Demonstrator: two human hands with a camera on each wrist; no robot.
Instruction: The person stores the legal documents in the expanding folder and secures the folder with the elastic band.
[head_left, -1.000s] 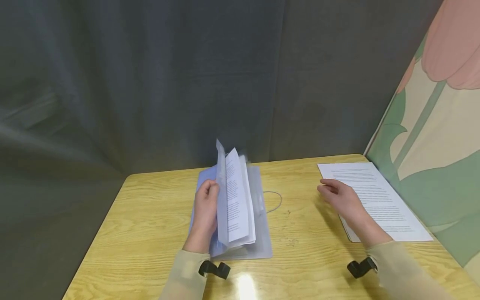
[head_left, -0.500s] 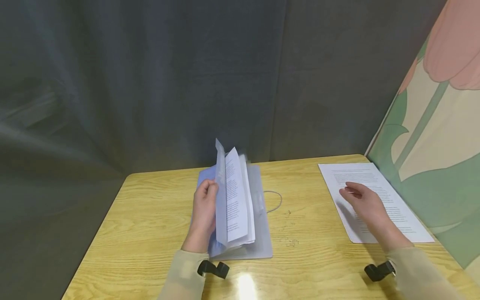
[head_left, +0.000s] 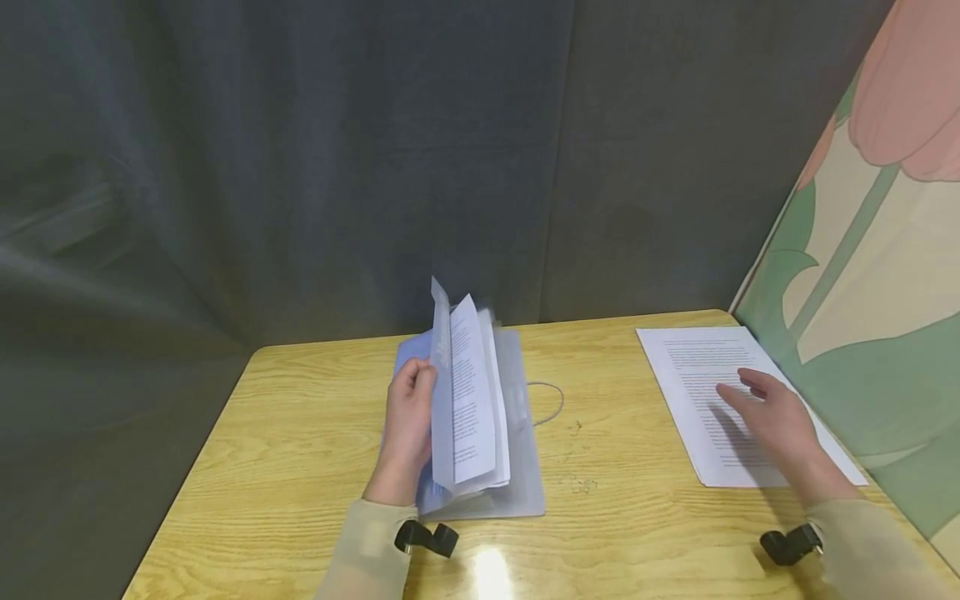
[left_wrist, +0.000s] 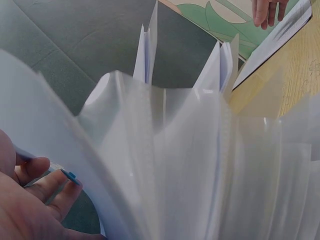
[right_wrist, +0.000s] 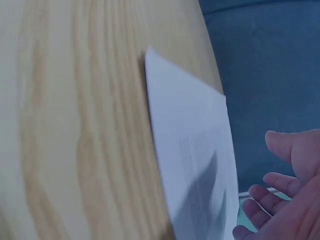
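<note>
A translucent expanding file folder (head_left: 528,475) with a bluish cover stands partly spread on the table, printed sheets (head_left: 470,400) upright between its dividers. My left hand (head_left: 408,404) grips the folder's raised front cover along its left side. In the left wrist view, several clear pockets (left_wrist: 185,150) fan out, with papers sticking up from two of them. To the right, a stack of printed paper (head_left: 697,358) lies flat. My right hand (head_left: 776,417) hovers over it, fingers loosely spread and holding nothing; the right wrist view shows its shadow on the paper (right_wrist: 180,115).
A grey elastic loop (head_left: 562,400) sticks out from the folder's right side. The wooden table (head_left: 300,433) meets a dark curtain (head_left: 375,167) at the back. A wall with a tulip pattern (head_left: 870,333) rises along the right edge.
My right hand has moved right, from the paper stack's left edge to above its middle, and its fingers have spread a little. My left hand and the folder stay nearly still.
</note>
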